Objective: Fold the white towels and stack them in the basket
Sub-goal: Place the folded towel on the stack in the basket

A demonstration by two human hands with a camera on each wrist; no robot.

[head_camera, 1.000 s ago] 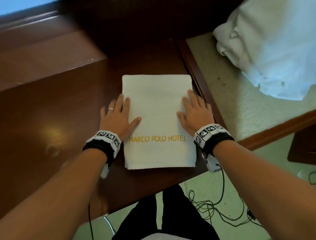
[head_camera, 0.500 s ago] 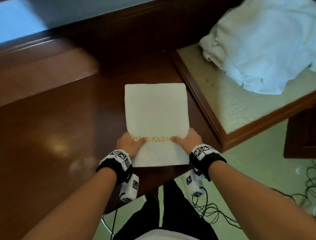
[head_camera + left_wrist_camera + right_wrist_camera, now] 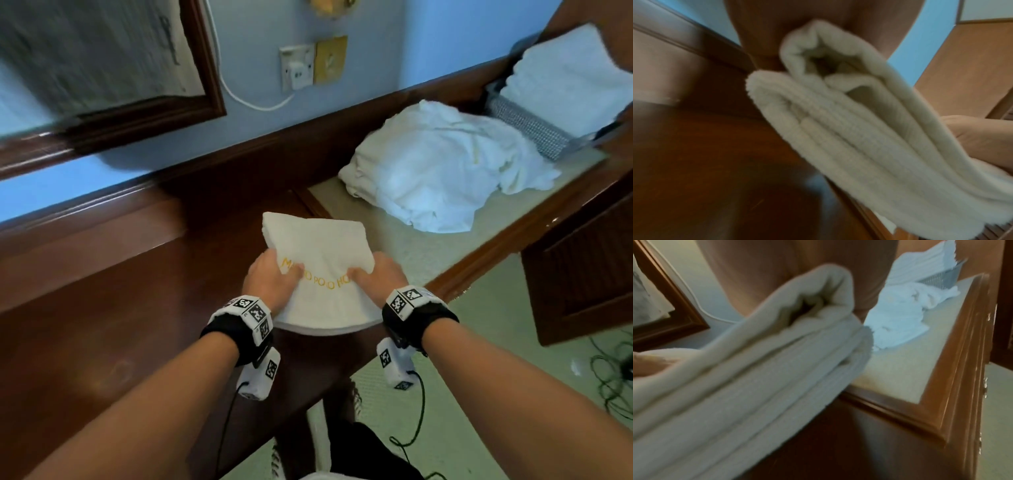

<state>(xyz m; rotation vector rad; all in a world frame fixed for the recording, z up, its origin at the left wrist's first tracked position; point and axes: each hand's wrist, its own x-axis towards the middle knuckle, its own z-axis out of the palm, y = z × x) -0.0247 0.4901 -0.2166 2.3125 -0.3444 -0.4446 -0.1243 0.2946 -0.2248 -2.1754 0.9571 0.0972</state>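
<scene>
A folded white towel [image 3: 318, 253] with gold hotel lettering is lifted off the dark wooden desk [image 3: 102, 308]. My left hand [image 3: 274, 279] grips its left edge and my right hand [image 3: 375, 277] grips its right edge, thumbs on top. The wrist views show its stacked layers [image 3: 869, 146] [image 3: 735, 394] from the side. A heap of unfolded white towels [image 3: 442, 178] lies on the beige side surface to the right. Behind it stands a grey mesh basket [image 3: 527, 126] holding folded white towels [image 3: 565, 78].
A framed mirror [image 3: 102, 61] hangs on the blue wall at the left, with a wall socket [image 3: 296, 68] and white cable beside it. A wooden cabinet door [image 3: 582, 267] stands at the right. Black cables [image 3: 613, 380] lie on the green floor.
Both hands slid from pressing flat on the towel to gripping its near sides, then lifted it off the desk. The view has swung up and right, bringing the basket into sight.
</scene>
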